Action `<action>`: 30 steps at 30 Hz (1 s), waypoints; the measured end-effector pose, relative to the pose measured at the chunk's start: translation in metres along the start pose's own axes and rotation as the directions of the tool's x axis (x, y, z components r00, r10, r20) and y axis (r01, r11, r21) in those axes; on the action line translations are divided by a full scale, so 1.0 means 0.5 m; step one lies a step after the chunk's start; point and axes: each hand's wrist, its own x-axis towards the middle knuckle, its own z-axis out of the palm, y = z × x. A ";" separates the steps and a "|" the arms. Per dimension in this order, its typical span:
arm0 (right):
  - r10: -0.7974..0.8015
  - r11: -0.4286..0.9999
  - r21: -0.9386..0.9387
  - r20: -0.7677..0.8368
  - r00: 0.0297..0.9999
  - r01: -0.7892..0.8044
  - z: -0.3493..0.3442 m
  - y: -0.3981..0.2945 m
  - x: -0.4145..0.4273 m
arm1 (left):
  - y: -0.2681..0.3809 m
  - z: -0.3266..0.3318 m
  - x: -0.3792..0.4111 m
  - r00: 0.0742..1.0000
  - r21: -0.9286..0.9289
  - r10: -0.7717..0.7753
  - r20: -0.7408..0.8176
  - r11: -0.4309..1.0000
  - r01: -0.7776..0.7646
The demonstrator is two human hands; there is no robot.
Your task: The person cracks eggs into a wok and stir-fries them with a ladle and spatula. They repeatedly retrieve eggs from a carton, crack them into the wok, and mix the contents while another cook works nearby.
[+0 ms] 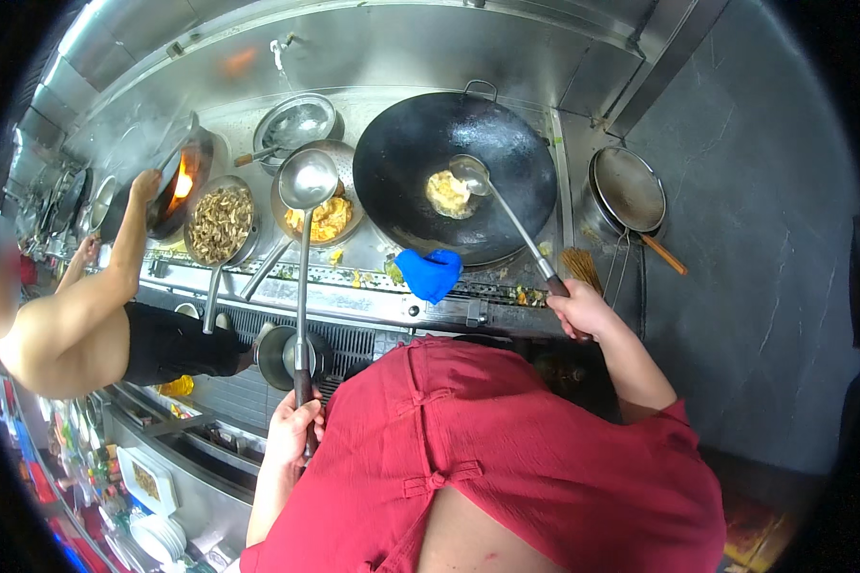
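Note:
My right hand (580, 309) grips the dark handle of a long metal ladle (512, 215). The bowl of that ladle touches the right edge of a frying egg (447, 195) in a big black wok (401, 154). In my left hand (294, 426) is a second long-handled ladle (307, 179), its bowl up over a metal strainer pan (344, 154). Pieces of cooked egg (333, 218) lie in this pan, partly hidden by the ladle. A bunched blue cloth (430, 273) rests at the wok's near rim.
Left stands a pan of sliced mushroom-like food (221, 222). Beyond it, a co-worker (79, 322) tends a flaming wok (186, 183). A water basin (295, 122) sits under a running tap (278, 50). On the right are a mesh strainer (629, 188) on a pot and a bamboo brush (580, 265).

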 end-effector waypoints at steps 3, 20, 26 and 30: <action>-0.035 0.997 -0.074 -0.034 0.999 0.032 -0.053 0.018 0.003 | -0.020 0.066 -0.054 0.997 0.013 0.003 -0.077 1.000 -0.002; -0.393 0.593 -0.771 -0.026 0.919 0.232 -0.180 0.027 0.105 | -0.154 0.168 -0.139 0.987 -0.046 0.011 -0.161 0.999 -0.019; -0.332 0.942 0.020 -0.068 0.941 0.334 -0.133 0.166 0.132 | -0.148 0.200 -0.140 0.979 -0.022 -0.007 -0.204 1.000 0.002; -0.369 0.506 0.817 -0.084 0.926 0.276 0.030 0.182 0.124 | -0.154 0.204 -0.159 0.974 0.007 0.020 -0.226 1.000 -0.018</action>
